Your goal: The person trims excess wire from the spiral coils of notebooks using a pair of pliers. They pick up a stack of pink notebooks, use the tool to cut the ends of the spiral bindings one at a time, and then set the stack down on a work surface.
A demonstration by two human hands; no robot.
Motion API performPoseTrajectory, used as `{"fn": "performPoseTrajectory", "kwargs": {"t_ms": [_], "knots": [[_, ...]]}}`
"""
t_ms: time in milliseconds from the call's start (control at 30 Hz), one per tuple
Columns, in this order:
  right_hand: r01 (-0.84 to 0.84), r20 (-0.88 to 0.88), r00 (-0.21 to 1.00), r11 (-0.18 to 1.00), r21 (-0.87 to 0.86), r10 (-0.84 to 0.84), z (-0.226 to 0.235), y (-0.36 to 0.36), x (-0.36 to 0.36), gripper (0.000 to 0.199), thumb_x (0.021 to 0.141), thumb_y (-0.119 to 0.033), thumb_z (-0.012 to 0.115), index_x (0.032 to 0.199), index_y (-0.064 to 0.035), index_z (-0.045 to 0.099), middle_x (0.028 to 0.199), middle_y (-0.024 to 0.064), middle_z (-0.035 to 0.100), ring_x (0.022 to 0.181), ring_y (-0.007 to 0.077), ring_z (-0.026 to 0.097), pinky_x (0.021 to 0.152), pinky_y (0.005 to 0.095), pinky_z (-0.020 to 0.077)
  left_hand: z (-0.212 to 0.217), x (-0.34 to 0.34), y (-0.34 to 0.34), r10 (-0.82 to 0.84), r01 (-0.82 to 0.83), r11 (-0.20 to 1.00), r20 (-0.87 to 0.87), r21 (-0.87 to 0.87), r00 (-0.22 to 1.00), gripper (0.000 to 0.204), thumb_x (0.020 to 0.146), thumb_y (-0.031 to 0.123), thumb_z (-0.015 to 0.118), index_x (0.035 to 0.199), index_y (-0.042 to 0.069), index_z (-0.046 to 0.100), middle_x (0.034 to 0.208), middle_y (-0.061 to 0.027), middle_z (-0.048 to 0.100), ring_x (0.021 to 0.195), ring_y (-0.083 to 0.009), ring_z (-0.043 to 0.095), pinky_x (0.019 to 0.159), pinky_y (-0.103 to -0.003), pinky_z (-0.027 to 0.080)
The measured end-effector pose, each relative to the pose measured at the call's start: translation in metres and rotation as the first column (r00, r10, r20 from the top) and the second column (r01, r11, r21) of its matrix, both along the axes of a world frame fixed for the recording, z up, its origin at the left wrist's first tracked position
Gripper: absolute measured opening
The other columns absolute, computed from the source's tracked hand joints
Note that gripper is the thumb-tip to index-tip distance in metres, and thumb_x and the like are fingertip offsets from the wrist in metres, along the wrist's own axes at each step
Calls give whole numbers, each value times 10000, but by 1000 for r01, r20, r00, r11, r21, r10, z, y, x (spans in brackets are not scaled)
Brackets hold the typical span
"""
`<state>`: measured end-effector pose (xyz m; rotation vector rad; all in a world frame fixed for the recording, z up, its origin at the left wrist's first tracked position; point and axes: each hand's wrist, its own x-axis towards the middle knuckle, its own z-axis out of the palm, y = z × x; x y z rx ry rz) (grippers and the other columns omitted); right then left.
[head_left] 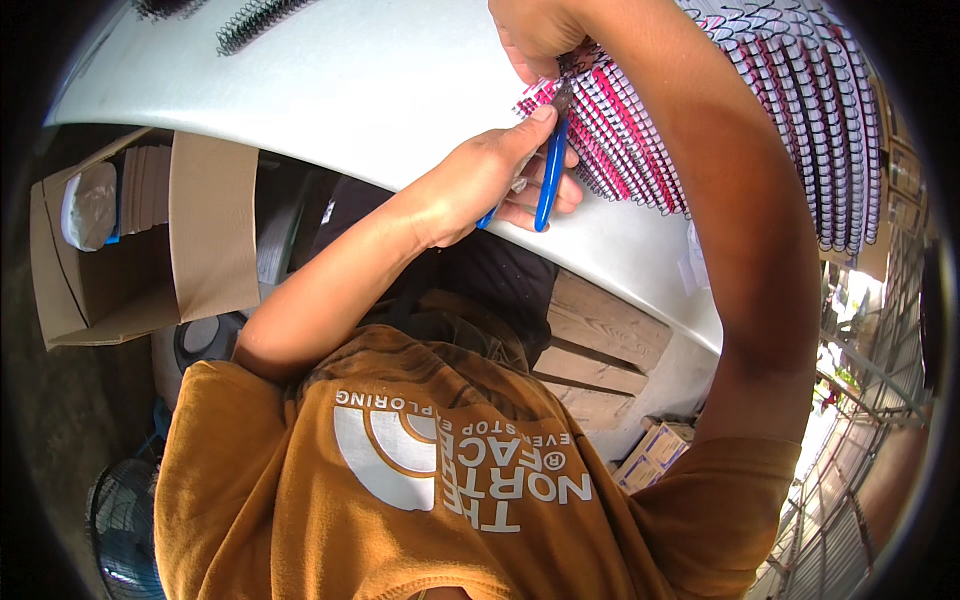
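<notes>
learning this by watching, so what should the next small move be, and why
Probably a gentle squeeze of the blue-handled pliers with the left hand: their handles stand apart, their tip appears to be right at the wire coils, and the right hand is close beside that tip. Whether the tip already grips a wire is too small to tell.

White table (300, 85) near pale wooden planks (610, 322)

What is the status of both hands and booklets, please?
Left hand gripping blue-handled pliers. Right hand by pliers' tip, grasp unclear. Spiral-bound booklets on white table. Right forearm hides some.
</notes>
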<state>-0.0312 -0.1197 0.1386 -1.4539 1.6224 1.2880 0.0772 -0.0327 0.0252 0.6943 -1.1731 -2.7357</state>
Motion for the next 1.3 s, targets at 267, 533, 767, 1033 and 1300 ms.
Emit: {"fn": "performPoseTrajectory", "kwargs": {"t_ms": [267, 533, 767, 1033, 1300], "knots": [[100, -129, 988, 985, 140, -82, -7, -6, -1, 197, 718, -132, 631, 872, -26, 689, 947, 151, 658, 839, 251, 610, 764, 397, 468, 8, 8, 1, -39, 38, 997, -5, -68, 999, 590, 958, 524, 246, 1058, 19, 535, 819, -88, 602, 726, -198, 638, 606, -288, 514], [132, -207, 973, 984, 118, -105, 6, -4, 7, 209, 713, -133, 621, 884, -32, 687, 952, 168, 651, 856, 253, 609, 769, 397, 459, 4, -1, -2, -41, 41, 999, -18, -15, 999, 584, 960, 522, 241, 1073, 29, 532, 814, -84, 606, 753, -205, 650, 616, -294, 518], [27, -149, 989, 997, 72, -17, 20, 0, 10, 211, 709, -135, 629, 883, -31, 689, 945, 168, 652, 853, 255, 610, 767, 395, 459, 11, 0, 6, 53, -55, 998, -62, -27, 997, 546, 963, 513, 234, 983, 47, 518, 717, -59, 542, 620, -166, 591, 539, -278, 492], [-127, -76, 989, 992, -18, 125, 37, 5, 12, 214, 705, -137, 638, 882, -28, 690, 936, 168, 654, 849, 258, 611, 763, 392, 459, 11, 5, -2, -76, 75, 997, -49, -32, 996, 572, 966, 503, 228, 1074, 25, 522, 871, -116, 619, 766, -213, 642, 709, -310, 516], [-200, -42, 980, 977, -73, 197, 41, 8, 12, 217, 702, -140, 647, 881, -26, 692, 927, 168, 656, 845, 260, 613, 760, 389, 459, 24, -8, -6, -13, 4, 994, -80, -110, 997, 587, 962, 519, 218, 1060, 31, 530, 845, -103, 614, 734, -192, 623, 668, -282, 509]]}}
